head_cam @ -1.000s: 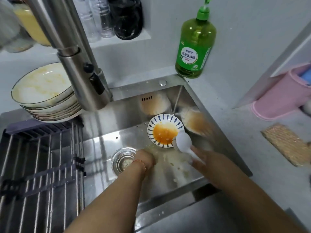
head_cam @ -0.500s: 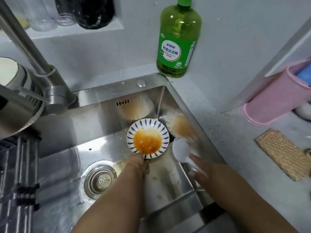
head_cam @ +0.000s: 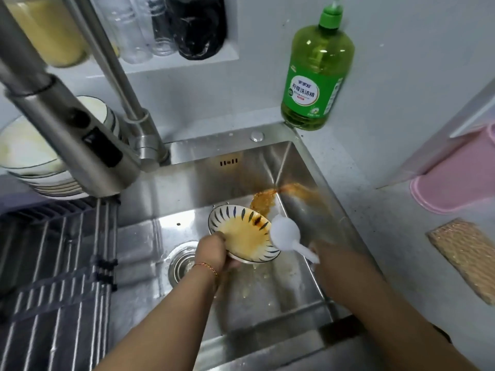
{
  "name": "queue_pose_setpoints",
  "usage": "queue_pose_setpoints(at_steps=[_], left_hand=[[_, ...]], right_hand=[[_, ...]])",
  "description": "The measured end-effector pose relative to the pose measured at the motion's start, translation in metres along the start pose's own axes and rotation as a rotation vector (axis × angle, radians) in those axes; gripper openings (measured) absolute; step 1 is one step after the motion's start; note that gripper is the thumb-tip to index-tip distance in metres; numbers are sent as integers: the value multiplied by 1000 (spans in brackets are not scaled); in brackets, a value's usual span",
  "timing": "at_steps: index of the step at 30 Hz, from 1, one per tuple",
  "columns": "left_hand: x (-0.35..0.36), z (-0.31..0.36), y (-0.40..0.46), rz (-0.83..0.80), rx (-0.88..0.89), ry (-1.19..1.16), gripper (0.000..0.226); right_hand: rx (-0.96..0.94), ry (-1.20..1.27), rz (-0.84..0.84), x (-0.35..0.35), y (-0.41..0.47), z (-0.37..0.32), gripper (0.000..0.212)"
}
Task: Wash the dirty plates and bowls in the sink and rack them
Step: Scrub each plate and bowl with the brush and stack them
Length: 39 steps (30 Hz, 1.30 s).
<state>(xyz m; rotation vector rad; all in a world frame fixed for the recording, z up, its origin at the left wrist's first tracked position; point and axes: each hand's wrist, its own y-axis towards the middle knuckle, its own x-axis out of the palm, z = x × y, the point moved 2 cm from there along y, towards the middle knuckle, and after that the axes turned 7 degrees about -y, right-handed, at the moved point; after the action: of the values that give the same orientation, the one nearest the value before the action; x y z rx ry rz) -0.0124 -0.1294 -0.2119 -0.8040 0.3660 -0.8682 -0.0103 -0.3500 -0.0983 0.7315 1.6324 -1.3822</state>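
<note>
My left hand [head_cam: 213, 253] grips the near rim of a small white bowl [head_cam: 242, 232] with dark blue leaf marks, tilting it away over the steel sink [head_cam: 227, 183]. Orange sauce film coats the bowl's inside, and a puddle of orange sauce [head_cam: 263, 200] lies on the sink floor at the far right corner. My right hand [head_cam: 334, 266] holds a white plastic rice spoon [head_cam: 285, 234] by its handle, the scoop touching the bowl's right rim. A stack of dirty plates and bowls [head_cam: 34, 159] stands at the left behind the faucet.
The faucet head [head_cam: 72, 140] hangs over the sink's left side. A dark wire drying rack [head_cam: 53, 277] sits to the left, the drain strainer [head_cam: 182, 263] beside my left wrist. A green detergent bottle [head_cam: 317, 76], pink container [head_cam: 455, 172] and woven sponge pad [head_cam: 466, 258] occupy the counter.
My left hand took hold of the bowl, lifted and tilted it; the sauce poured out into the sink's far right corner. The right hand kept the spoon by the bowl.
</note>
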Motion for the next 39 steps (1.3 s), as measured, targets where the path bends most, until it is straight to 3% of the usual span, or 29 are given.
queue_pose_setpoints(at_steps=[4, 11, 15, 20, 26, 30, 34, 39], left_hand=[[-30, 2, -42, -36, 70, -100, 31], [-63, 0, -97, -113, 220, -183, 31], [-71, 1, -113, -119, 227, -188, 34], [-95, 7, -109, -56, 180, -289, 46], [-100, 14, -116, -85, 236, -274, 36], [-96, 13, -119, -104, 210, -247, 33], [-108, 9, -109, -31, 159, -266, 36], [-114, 12, -114, -54, 163, -297, 39]], right_hand=[[-141, -93, 22, -2, 6, -30, 22], [-148, -277, -39, -15, 4, -80, 44], [-318, -364, 31, -30, -19, -129, 56], [-469, -423, -18, -36, -50, -138, 47], [-217, -466, -90, -48, -21, -134, 44], [-416, -459, -19, -46, -34, -161, 54], [-591, -471, -136, -40, -50, -151, 51], [-407, -534, -251, -42, -15, -125, 48]])
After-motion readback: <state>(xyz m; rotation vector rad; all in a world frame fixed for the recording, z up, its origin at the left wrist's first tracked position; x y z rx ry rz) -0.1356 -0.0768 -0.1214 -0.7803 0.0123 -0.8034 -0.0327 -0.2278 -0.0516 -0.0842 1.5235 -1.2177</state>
